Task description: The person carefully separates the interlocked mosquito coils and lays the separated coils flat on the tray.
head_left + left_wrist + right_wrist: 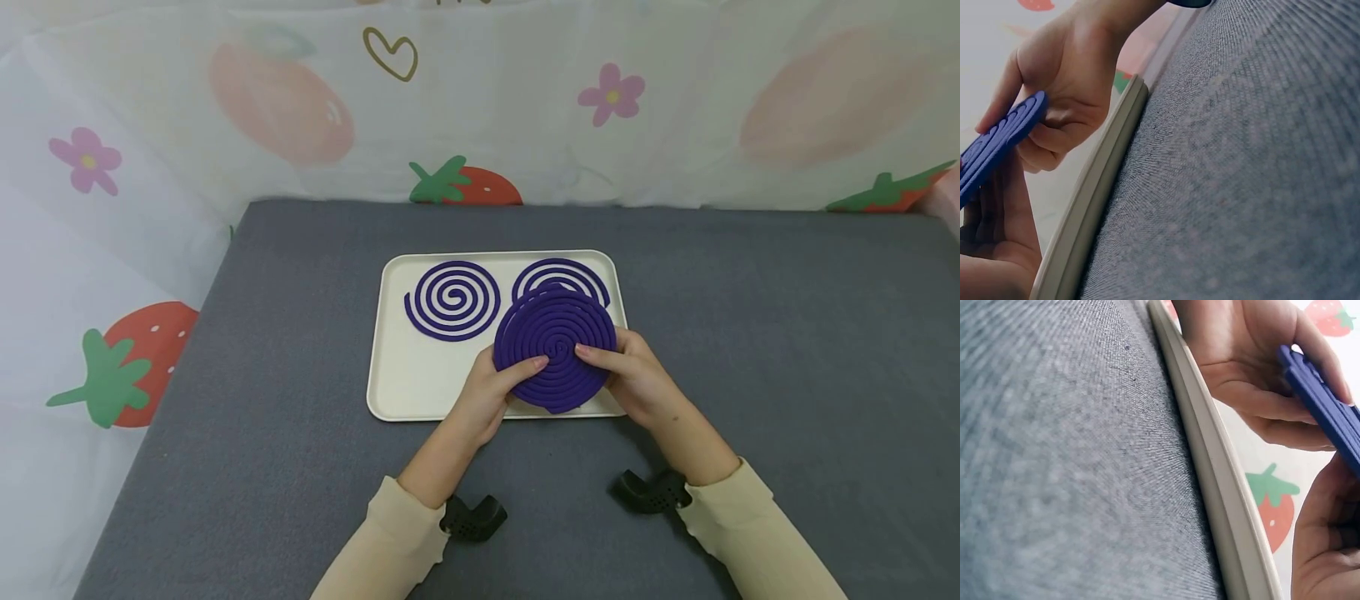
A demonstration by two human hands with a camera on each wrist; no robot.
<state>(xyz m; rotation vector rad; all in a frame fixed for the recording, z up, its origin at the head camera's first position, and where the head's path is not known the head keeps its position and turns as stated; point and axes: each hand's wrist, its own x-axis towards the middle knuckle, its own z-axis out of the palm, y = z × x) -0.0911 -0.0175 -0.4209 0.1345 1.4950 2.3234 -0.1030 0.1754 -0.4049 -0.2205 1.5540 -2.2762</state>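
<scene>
A round, tightly wound purple mosquito coil disc (555,375) is held between both hands over the front right of a cream tray (420,400). My left hand (485,393) grips its left edge, the thumb lying across the top towards the centre. At the opposite edge my right hand (637,375) pinches it the same way, fingers curled underneath. Seen side-on in the left wrist view, the disc (1007,140) is tilted and raised above the tray rim. One loose single coil (454,304) lies at the tray's back left. Another single coil (558,265) lies back right, partly hidden behind the disc.
The tray rests on a grey cloth-covered table (750,333). Behind and to the left hangs a white curtain (510,100) printed with strawberries and flowers. Black wrist devices (474,518) sit at both sleeve cuffs, close over the cloth.
</scene>
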